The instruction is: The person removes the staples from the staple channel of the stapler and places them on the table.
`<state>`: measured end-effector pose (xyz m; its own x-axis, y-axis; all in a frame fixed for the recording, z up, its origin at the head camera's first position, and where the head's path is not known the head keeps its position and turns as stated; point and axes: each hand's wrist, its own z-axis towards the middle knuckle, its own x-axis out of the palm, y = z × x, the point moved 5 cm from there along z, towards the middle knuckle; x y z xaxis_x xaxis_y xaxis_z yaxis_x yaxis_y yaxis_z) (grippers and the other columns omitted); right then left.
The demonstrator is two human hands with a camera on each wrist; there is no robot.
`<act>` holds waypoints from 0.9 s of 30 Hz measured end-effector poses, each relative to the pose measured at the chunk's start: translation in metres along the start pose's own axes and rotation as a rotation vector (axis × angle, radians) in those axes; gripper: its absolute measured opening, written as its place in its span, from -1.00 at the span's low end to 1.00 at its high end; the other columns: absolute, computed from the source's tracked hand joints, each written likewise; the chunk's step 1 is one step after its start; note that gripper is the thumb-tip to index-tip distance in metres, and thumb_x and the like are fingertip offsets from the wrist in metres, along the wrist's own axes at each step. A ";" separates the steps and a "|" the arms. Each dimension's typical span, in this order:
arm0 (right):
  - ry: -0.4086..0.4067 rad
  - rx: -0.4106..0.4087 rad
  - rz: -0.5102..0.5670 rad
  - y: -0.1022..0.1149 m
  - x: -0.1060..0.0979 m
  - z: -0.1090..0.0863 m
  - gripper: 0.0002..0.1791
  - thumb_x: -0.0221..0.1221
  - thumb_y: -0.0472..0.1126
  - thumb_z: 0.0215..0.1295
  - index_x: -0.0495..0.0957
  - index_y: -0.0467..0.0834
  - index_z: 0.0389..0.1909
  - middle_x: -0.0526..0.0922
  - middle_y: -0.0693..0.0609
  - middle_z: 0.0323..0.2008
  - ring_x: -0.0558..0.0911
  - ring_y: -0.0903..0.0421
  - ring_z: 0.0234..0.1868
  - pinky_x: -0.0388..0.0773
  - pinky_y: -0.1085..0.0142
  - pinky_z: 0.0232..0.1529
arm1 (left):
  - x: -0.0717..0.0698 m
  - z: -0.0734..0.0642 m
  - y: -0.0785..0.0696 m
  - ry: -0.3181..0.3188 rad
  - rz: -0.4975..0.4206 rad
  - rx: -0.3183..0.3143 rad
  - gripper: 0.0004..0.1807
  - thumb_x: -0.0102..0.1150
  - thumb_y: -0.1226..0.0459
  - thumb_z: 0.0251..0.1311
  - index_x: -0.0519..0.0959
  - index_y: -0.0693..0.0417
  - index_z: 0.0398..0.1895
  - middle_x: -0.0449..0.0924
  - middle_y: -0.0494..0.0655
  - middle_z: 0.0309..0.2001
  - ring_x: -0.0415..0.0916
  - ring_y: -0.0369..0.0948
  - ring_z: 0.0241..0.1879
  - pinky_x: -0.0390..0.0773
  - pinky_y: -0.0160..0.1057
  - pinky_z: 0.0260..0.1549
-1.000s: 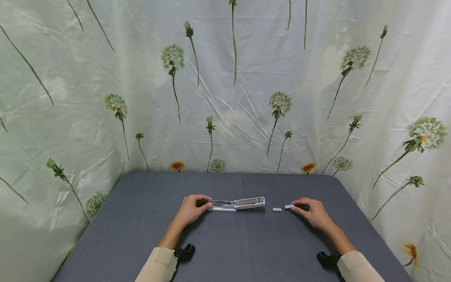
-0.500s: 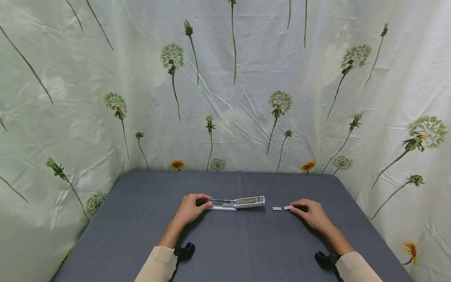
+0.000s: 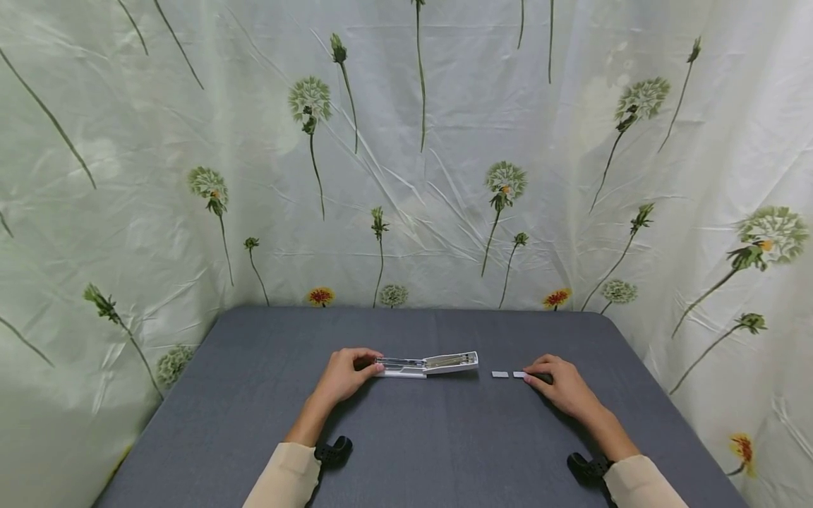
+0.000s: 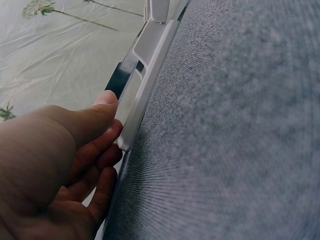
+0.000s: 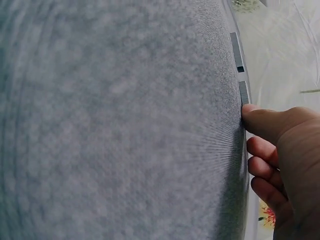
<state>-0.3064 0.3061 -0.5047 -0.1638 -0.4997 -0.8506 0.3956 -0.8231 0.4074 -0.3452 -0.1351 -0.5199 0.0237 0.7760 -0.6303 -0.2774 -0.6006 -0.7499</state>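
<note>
A white stapler (image 3: 452, 363) lies folded wide open on the table, its metal staple channel showing. My left hand (image 3: 343, 375) grips the stapler's left end between thumb and fingers; in the left wrist view the thumb presses on the dark end of the channel, just above the white base (image 4: 145, 102). To the right, my right hand (image 3: 565, 384) pinches the end of a small strip of staples (image 3: 519, 375), which sits flat on the cloth. A second strip of staples (image 3: 500, 375) lies just left of it, a narrow gap between them.
Dark grey cloth covers the table (image 3: 438, 437). A pale curtain (image 3: 406, 176) printed with dandelions hangs behind its far edge and along both sides. Black bands with camera mounts (image 3: 333, 451) are worn on both wrists.
My right hand has shifted slightly left and lowered the pinched strip from a tilt to flat, in line with the other strip. The left hand and stapler have stayed put.
</note>
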 end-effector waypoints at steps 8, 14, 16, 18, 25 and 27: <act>-0.007 -0.004 -0.016 0.003 -0.001 0.000 -0.86 0.40 -0.17 0.31 0.82 -0.08 -0.16 0.70 0.08 -0.19 0.68 0.00 -0.14 0.62 0.02 -0.12 | 0.000 0.000 0.000 -0.003 0.006 0.004 -0.85 0.47 0.10 0.22 0.79 -0.27 -0.15 0.78 -0.33 -0.18 0.68 -0.32 -0.14 0.63 -0.09 -0.06; -0.008 -0.013 0.000 0.001 -0.002 0.000 -0.84 0.40 -0.17 0.31 0.80 -0.08 -0.13 0.70 0.08 -0.16 0.69 -0.02 -0.11 0.62 -0.02 -0.08 | -0.001 0.000 -0.001 0.003 0.000 0.007 -0.85 0.46 0.10 0.23 0.79 -0.28 -0.14 0.78 -0.33 -0.17 0.68 -0.31 -0.13 0.63 -0.09 -0.05; -0.008 -0.016 0.004 0.000 -0.002 0.000 -0.83 0.40 -0.17 0.31 0.80 -0.08 -0.12 0.70 0.08 -0.15 0.69 -0.03 -0.10 0.62 -0.02 -0.07 | 0.000 0.001 -0.001 0.003 0.002 0.010 -0.84 0.46 0.10 0.23 0.79 -0.28 -0.13 0.78 -0.32 -0.16 0.69 -0.30 -0.12 0.63 -0.08 -0.04; -0.004 -0.016 0.009 -0.001 -0.002 0.000 -0.82 0.40 -0.17 0.31 0.80 -0.08 -0.11 0.71 0.08 -0.14 0.69 -0.03 -0.09 0.61 -0.03 -0.05 | 0.000 0.001 -0.001 0.006 0.001 0.008 -0.84 0.45 0.09 0.24 0.79 -0.28 -0.13 0.79 -0.32 -0.16 0.69 -0.30 -0.10 0.63 -0.07 -0.03; 0.015 0.030 0.042 -0.010 -0.001 -0.001 -0.78 0.41 -0.11 0.30 0.80 -0.05 -0.07 0.71 0.10 -0.12 0.68 -0.04 -0.04 0.56 -0.11 0.05 | 0.000 0.001 0.000 0.021 -0.006 -0.008 -0.83 0.45 0.09 0.24 0.79 -0.29 -0.11 0.79 -0.32 -0.14 0.69 -0.28 -0.08 0.63 -0.05 0.00; 0.017 0.038 0.051 -0.012 0.000 -0.001 -0.77 0.41 -0.09 0.30 0.80 -0.05 -0.07 0.71 0.10 -0.11 0.68 -0.06 -0.02 0.55 -0.14 0.07 | 0.000 0.001 0.001 0.020 -0.006 -0.008 -0.84 0.45 0.08 0.24 0.78 -0.30 -0.11 0.78 -0.32 -0.14 0.69 -0.28 -0.09 0.63 -0.05 -0.01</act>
<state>-0.3101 0.3166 -0.5099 -0.1291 -0.5367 -0.8338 0.3679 -0.8068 0.4624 -0.3463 -0.1355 -0.5203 0.0445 0.7760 -0.6292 -0.2691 -0.5972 -0.7556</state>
